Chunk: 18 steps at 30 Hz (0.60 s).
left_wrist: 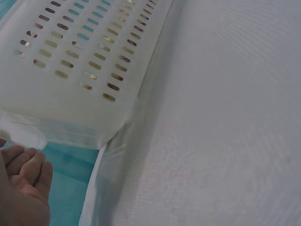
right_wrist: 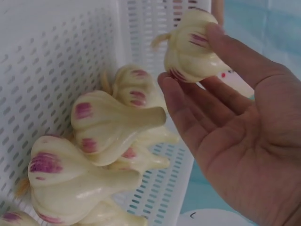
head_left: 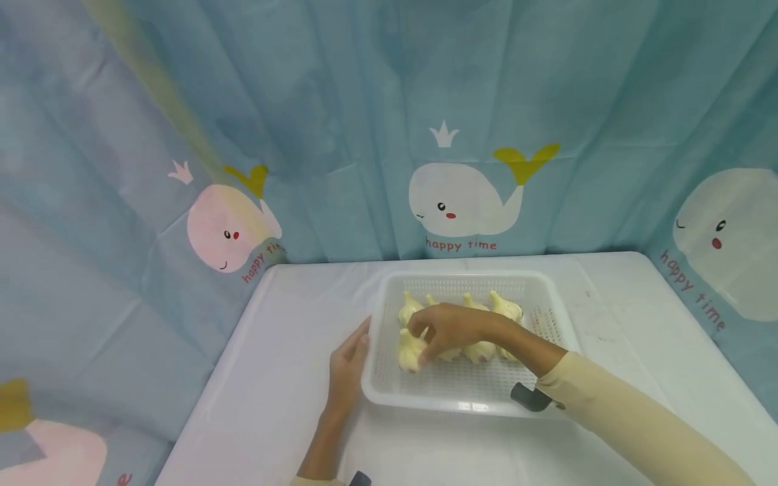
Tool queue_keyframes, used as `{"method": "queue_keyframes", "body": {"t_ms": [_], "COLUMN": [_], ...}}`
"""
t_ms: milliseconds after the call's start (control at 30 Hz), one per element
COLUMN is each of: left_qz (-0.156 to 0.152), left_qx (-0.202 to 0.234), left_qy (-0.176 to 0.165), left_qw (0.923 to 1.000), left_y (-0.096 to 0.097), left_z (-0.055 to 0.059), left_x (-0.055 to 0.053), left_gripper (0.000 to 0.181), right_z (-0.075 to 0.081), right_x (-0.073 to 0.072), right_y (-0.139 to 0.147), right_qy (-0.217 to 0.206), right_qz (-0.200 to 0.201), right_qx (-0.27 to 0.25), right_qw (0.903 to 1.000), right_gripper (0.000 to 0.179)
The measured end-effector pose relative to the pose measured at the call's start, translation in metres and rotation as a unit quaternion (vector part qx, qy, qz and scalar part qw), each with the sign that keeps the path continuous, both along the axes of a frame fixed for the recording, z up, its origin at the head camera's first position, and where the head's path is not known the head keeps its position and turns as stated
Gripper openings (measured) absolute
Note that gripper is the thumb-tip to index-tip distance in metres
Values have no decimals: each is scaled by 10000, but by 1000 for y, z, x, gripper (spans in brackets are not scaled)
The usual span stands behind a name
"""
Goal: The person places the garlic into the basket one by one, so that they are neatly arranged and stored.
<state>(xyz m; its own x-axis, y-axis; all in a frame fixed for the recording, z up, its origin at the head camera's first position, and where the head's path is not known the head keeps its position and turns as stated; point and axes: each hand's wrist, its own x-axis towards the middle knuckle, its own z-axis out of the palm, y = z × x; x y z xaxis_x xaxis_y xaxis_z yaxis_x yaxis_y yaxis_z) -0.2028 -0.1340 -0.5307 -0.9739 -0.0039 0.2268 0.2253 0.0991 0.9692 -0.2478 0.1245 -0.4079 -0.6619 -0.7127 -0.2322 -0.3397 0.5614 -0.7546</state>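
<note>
My right hand is inside a white plastic basket, pinching a garlic bulb between thumb and fingertips. This bulb is cream with purple streaks and stands at the basket's left part in the head view. Several more garlic bulbs lie grouped in the basket, partly covered by my right hand and forearm in the head view. My left hand is at the basket's left side, its fingers extended along the rim. In the left wrist view its fingers are by the rim; contact is hard to tell.
The basket has slotted walls and stands on a table under a white cloth. A blue curtain printed with whales hangs behind the table and at both sides. A dark wrist device is on my right wrist.
</note>
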Motion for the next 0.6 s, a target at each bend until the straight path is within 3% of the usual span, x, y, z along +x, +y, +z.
{"method": "queue_keyframes", "body": {"t_ms": [233, 600], "left_qz": [48, -9], "left_qx": [-47, 36], "left_qy": [-2, 17], "left_qw": [10000, 10000], "left_y": [0, 1], "left_z": [2, 3], "left_x": [0, 1], "left_gripper": [39, 38], "right_z": [-5, -11], "right_x": [0, 0], "right_y": [-8, -14], "right_qy": [212, 443], "right_qz": [422, 671], "right_qx": [284, 812], "right_qw": [9985, 9935], "right_gripper": [32, 33]}}
